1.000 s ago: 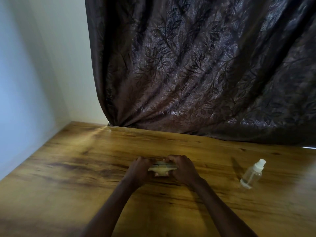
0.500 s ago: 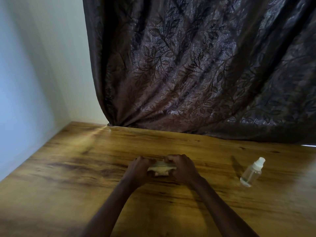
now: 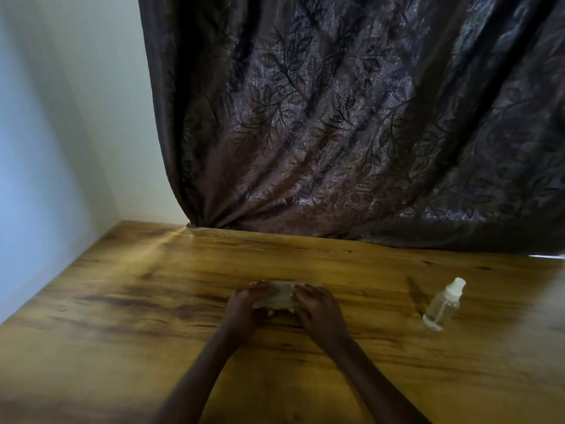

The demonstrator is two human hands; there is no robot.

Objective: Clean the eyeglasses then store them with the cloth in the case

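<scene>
A pale, cream-coloured eyeglasses case point(image 3: 282, 296) lies on the wooden table point(image 3: 122, 301) at the centre. My left hand point(image 3: 247, 301) grips its left end and my right hand point(image 3: 318, 307) covers its right end, fingers curled over the top. The image is too blurred to tell whether the case's lid is fully down. Neither the eyeglasses nor the cloth can be seen; my hands and the case hide whatever is inside.
A small clear spray bottle point(image 3: 443, 304) with a white cap stands on the table to the right of my hands. A dark leaf-patterned curtain point(image 3: 336, 133) hangs along the table's far edge. A pale wall point(image 3: 46, 148) borders the left side.
My fingers have slid further over the top of the case, and more of its pale upper surface shows between my hands. The bottle has not moved.
</scene>
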